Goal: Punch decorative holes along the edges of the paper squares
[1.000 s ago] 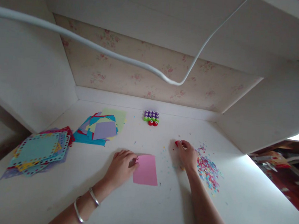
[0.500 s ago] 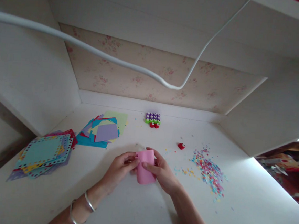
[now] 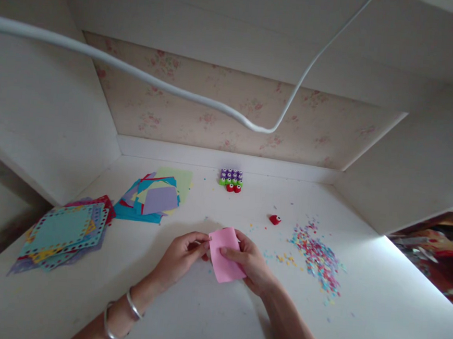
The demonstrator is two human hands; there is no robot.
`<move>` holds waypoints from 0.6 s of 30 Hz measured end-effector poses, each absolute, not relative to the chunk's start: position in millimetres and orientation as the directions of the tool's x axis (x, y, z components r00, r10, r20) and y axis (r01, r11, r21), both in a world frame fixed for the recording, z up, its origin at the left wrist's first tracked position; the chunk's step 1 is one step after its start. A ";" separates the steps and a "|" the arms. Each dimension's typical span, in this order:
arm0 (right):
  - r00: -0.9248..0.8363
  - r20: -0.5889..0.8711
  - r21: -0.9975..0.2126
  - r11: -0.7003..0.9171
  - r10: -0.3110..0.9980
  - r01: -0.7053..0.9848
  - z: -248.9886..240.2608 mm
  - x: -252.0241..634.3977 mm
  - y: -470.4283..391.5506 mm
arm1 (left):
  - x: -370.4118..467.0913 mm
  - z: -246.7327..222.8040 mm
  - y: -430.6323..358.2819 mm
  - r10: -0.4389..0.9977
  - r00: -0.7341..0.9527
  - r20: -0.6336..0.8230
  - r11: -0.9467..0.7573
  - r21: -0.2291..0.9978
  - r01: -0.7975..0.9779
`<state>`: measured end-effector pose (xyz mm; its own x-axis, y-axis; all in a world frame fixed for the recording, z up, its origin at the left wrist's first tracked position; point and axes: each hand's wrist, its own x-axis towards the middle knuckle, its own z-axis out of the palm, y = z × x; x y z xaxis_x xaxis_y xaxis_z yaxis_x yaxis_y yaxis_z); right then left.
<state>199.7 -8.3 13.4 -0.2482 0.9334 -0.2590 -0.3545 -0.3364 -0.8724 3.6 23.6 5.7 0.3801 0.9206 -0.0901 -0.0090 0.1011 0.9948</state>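
A small pink paper sheet point(image 3: 224, 266) is held just above the white table, tilted a little. My right hand point(image 3: 252, 263) grips it from the right, thumb on the front and fingers behind. At the sheet's upper left corner, where small notches show, my left hand point(image 3: 184, 252) is closed with thumb and fingers pinched together. Something small and red point(image 3: 205, 257) shows under the left fingertips, mostly hidden. A red craft punch point(image 3: 275, 220) lies alone to the right, beyond my right hand.
Purple, green and red punches point(image 3: 231, 179) stand near the back wall. Plain coloured papers point(image 3: 161, 201) and a pile of punched-edge sheets point(image 3: 63, 230) lie on the left. Confetti point(image 3: 317, 257) is scattered on the right. A white cable point(image 3: 212, 103) hangs across the view.
The pink sheet has turned, its lower end swinging right in my right hand. My left fingers have stayed close to its upper left corner.
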 end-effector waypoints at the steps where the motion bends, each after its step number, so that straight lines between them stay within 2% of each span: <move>1: -0.248 -0.257 -0.872 -0.334 0.934 -0.357 14.1 199.5 -8.5 | 3.7 5.7 23.7 0.924 0.375 -0.073 0.077 0.997 0.005; 8: -0.238 -0.252 -0.880 -0.324 0.938 -0.347 13.8 200.3 -9.1 | 2.1 5.2 20.8 0.918 0.388 0.080 -0.129 0.987 0.100; 10: -0.203 -0.266 -0.906 -0.316 0.942 -0.280 8.8 200.4 -8.6 | 1.5 3.4 19.9 0.914 0.380 0.144 -0.216 0.964 0.154; 12: -0.071 -0.235 -0.959 -0.243 0.969 -0.144 2.1 200.7 -8.6 | 0.8 1.1 19.3 0.904 0.365 0.222 -0.317 0.921 0.225; 13: 0.023 -0.167 -0.985 -0.166 0.986 -0.040 -0.9 201.0 -9.1 | 0.6 -0.1 18.9 0.896 0.359 0.261 -0.365 0.894 0.260; 15: 0.172 0.078 -0.970 0.035 0.982 0.240 -4.0 201.0 -11.7 | 0.5 -1.6 17.6 0.878 0.353 0.324 -0.436 0.845 0.310; 16: 0.178 0.218 -0.913 0.136 0.960 0.385 -3.7 200.3 -13.7 | 0.8 -2.0 16.8 0.871 0.349 0.346 -0.458 0.828 0.323; 18: 0.045 0.429 -0.731 0.317 0.902 0.605 0.4 196.8 -18.7 | 2.1 -1.8 15.1 0.859 0.351 0.373 -0.490 0.798 0.350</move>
